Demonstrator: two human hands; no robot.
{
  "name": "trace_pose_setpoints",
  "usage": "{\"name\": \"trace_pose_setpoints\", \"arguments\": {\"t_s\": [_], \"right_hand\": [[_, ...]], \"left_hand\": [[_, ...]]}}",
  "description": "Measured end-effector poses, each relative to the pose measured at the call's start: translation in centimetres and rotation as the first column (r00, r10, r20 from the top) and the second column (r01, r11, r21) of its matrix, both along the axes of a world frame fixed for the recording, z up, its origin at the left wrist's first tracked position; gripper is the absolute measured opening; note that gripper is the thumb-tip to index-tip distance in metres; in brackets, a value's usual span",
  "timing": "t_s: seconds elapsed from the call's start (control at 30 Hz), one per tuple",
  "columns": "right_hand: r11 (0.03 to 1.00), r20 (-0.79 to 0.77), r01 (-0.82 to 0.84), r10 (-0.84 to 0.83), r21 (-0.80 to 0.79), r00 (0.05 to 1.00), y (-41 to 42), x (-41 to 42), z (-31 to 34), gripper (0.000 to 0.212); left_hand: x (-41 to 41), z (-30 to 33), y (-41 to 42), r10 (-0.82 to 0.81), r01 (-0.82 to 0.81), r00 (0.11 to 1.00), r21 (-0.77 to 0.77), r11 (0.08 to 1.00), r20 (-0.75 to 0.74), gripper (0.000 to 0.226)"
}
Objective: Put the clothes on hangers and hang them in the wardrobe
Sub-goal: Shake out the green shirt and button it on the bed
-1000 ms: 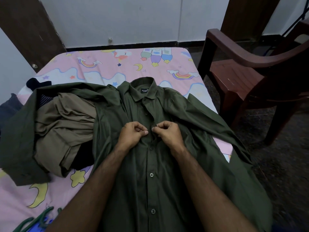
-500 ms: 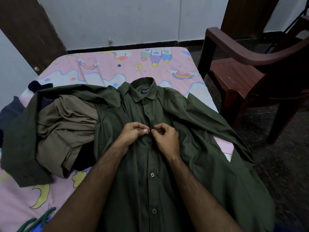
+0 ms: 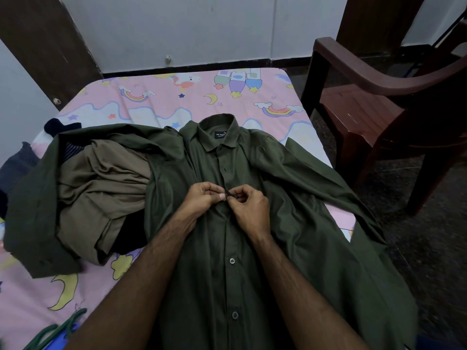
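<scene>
Our left hand and right hand have closed in, pinching the green shirt placket at a button, hangers still untouched

2 hands on green shirt

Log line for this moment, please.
step: buttoning | item: green shirt, flat on bed | left hand: pinches placket | right hand: pinches button | hangers: untouched
</scene>
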State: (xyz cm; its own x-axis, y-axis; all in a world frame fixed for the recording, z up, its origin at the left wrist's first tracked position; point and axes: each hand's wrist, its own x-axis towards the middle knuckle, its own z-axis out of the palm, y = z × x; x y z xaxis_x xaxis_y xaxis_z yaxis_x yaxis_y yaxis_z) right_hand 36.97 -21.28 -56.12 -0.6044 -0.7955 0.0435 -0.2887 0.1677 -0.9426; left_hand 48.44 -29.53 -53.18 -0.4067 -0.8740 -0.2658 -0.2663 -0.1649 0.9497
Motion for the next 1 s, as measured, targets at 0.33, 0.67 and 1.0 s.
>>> {"name": "trace_pose_setpoints", "arguments": {"t_s": [0.33, 0.67, 1.0], "right_hand": [[0.997, -0.058, -0.060, 0.056, -0.059, 0.997, 0.4, 0.1, -0.1, 0.022], [0.998, -0.069, -0.047, 0.044, -0.049, 0.997, 0.2, -0.1, -0.4, 0.013], [1.000, -0.159, -0.025, 0.022, -0.019, 0.987, -0.2, 0.1, -1.1, 0.004]], "left_hand": [[0.0, 0.4, -0.1, 0.026, -0.024, 0.998, -0.027, 0.999, 0.055, 0.010], [0.1, -0.9, -0.2, 0.087, -0.087, 0.996, -0.020, 0.996, 0.016, 0.019], [0.8, -1.4, -0.5, -0.040, 0.041, 0.999, -0.026, 0.999, 0.023, 0.025]]}}
